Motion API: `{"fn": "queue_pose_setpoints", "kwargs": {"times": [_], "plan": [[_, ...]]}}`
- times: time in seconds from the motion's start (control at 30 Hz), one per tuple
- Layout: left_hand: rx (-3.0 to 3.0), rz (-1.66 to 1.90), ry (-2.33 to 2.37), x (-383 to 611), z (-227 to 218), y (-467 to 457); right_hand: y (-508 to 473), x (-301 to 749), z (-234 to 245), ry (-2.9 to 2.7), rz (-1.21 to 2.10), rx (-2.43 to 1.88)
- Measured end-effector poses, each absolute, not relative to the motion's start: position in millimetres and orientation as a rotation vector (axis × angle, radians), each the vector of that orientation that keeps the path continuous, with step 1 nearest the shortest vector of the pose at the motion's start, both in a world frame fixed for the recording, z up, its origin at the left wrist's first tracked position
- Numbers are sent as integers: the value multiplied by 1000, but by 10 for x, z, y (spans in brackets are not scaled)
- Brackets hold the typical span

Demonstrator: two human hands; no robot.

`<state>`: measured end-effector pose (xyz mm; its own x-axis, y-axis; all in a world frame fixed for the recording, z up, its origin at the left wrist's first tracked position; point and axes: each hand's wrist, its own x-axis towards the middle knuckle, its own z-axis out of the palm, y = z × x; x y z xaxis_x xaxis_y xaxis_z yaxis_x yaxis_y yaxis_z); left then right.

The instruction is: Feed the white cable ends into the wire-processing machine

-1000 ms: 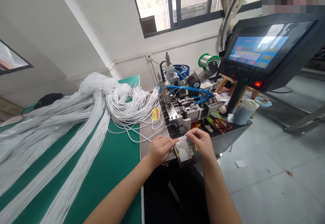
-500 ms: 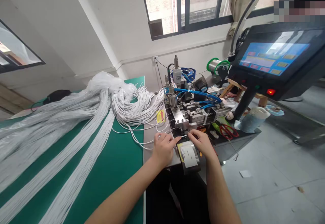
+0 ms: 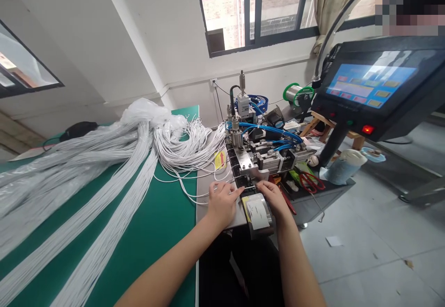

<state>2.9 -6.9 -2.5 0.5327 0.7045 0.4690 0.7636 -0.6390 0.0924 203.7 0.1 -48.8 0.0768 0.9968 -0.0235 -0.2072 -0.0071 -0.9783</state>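
My left hand (image 3: 220,203) and my right hand (image 3: 273,197) pinch the two ends of a thin white wire (image 3: 248,188) stretched across the black slotted front of a small metal machine (image 3: 259,156) with blue air hoses. Below the wire, between my hands, sits a small block with a white paper label (image 3: 257,210). Loose white wires (image 3: 194,151) fan out from the machine's left side toward my left hand.
Long bundles of white cable (image 3: 86,177) lie across the green table (image 3: 163,223). A touchscreen panel (image 3: 368,86) on a stand is at the right, with red scissors (image 3: 310,180), a solder spool (image 3: 295,92) and a white container (image 3: 342,165) near it.
Both hands moved up from the labelled block to the machine's front slot, carrying the wire with them. Since half a second ago they have barely shifted.
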Motion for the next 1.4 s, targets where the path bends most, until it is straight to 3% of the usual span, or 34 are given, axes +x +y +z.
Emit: {"fn": "queue_pose_setpoints", "kwargs": {"times": [0.4,0.87,1.1,1.4], "plan": [[-2683,-848,-1192,30,-43,-61,-299,2215,-388,-1063,928,-1273],[-2566,-686,-1560,90,-3,-77,-638,2011,67,-1321,516,-1447],[-2566,-706,-1556,110,10,-77,-619,1706,150,-1684,533,-1302],[-2661,-823,-1477,80,-34,-80,-503,1616,97,-1711,490,-1380]]}}
